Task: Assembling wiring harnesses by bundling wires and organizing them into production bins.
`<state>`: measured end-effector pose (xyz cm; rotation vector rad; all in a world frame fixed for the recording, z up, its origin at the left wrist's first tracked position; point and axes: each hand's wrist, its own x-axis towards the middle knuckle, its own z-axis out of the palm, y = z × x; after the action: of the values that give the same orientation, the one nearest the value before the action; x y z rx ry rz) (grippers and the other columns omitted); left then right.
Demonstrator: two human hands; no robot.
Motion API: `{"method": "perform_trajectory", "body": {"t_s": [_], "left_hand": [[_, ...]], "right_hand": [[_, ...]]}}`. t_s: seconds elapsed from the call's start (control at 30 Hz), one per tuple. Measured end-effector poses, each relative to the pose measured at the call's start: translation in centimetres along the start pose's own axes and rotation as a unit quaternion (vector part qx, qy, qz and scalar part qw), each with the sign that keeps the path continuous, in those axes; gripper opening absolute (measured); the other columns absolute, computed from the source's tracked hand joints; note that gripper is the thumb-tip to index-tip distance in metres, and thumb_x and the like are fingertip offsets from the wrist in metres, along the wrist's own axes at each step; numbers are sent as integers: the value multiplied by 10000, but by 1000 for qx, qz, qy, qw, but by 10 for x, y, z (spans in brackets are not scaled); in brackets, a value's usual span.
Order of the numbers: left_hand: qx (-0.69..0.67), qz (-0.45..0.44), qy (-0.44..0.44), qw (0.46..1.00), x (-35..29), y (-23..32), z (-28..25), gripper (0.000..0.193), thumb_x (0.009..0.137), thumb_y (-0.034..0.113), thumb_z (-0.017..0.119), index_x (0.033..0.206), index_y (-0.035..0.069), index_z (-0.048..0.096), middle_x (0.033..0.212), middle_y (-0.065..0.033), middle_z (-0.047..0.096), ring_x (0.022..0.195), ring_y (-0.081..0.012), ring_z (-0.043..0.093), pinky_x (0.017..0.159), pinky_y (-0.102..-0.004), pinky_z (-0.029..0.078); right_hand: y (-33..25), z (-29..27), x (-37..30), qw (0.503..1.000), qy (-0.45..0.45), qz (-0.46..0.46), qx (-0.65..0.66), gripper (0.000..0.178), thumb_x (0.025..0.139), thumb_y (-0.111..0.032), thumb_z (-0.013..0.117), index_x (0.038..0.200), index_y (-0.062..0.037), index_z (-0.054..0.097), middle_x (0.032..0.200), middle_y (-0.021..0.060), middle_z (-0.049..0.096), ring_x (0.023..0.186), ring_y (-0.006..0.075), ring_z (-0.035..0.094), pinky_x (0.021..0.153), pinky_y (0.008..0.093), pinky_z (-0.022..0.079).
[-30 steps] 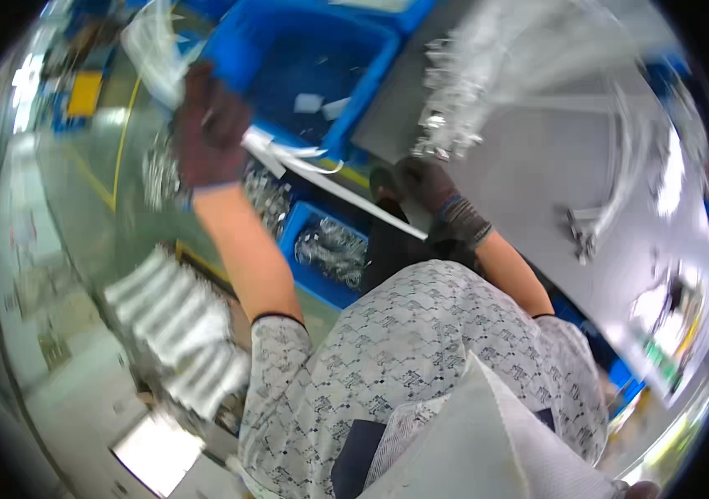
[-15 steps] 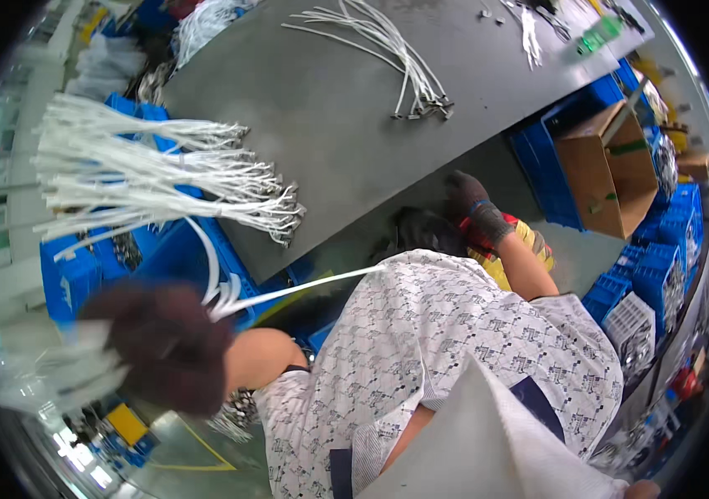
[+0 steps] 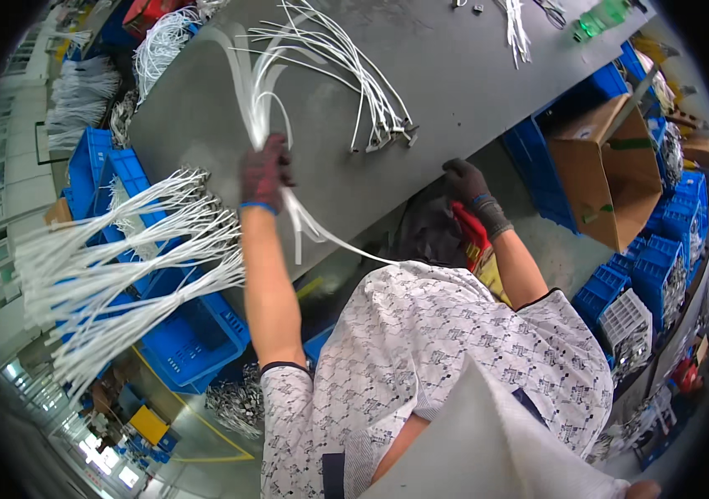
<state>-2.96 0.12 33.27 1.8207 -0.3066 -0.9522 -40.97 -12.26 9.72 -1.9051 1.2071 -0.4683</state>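
My left hand [image 3: 267, 173], in a dark red glove, is closed around the middle of a bunch of white cables [image 3: 260, 104] above the grey table. Their blurred upper ends fan out over the tabletop, and a few lower ends hang toward my lap. To the right of that hand lies a loose pile of similar white cables [image 3: 363, 79] with metal end pieces. My right hand [image 3: 464, 181], in a grey glove, rests at the table's near edge with its fingers loosely bent and no object visible in them.
Thick bundles of white cables [image 3: 163, 241] jut over the table's left edge, above a blue crate [image 3: 196, 341]. A cardboard box [image 3: 595, 179] leans in a blue bin at the right. Far right on the table [image 3: 454, 83] are a green bottle [image 3: 602, 18] and scissors [image 3: 551, 12].
My left hand has swung from the lower left up over the table, carrying the white cables with it. My right hand stays near the table edge. The view has shifted slightly.
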Motion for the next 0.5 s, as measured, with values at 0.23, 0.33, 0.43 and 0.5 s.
{"method": "perform_trajectory", "body": {"t_s": [0.23, 0.33, 0.43, 0.5], "left_hand": [[106, 26, 220, 969, 4, 112, -35, 295, 866, 324, 744, 954, 53, 669, 684, -6, 558, 487, -103, 482, 435, -268, 388], [200, 24, 276, 940, 41, 114, -14, 340, 865, 351, 741, 898, 23, 654, 692, -40, 584, 519, -123, 519, 469, -271, 418], [189, -29, 231, 954, 120, 42, -13, 545, 912, 312, 726, 1244, -46, 483, 769, -71, 609, 551, -163, 556, 468, -330, 463], [152, -88, 233, 957, 160, -20, -16, 399, 890, 322, 754, 1045, 15, 551, 812, -97, 638, 584, -174, 583, 513, -342, 499]], "right_hand": [[45, -116, 191, 983, -24, 57, 173, 277, 956, -181, 611, 1182, -39, 681, 970, 76, 719, 805, 137, 645, 739, 316, 539], [66, -164, 265, 991, 28, 25, 131, 265, 968, -169, 600, 1191, -54, 687, 960, 60, 715, 796, 124, 646, 727, 289, 535], [105, -204, 347, 864, 73, -309, -390, 260, 977, -99, 585, 1227, -47, 637, 1171, 80, 686, 883, 206, 694, 772, 328, 577], [71, -179, 378, 934, 78, -89, -337, 274, 1016, -188, 512, 1225, -70, 642, 1234, 129, 670, 1037, 263, 691, 839, 359, 561]]}}
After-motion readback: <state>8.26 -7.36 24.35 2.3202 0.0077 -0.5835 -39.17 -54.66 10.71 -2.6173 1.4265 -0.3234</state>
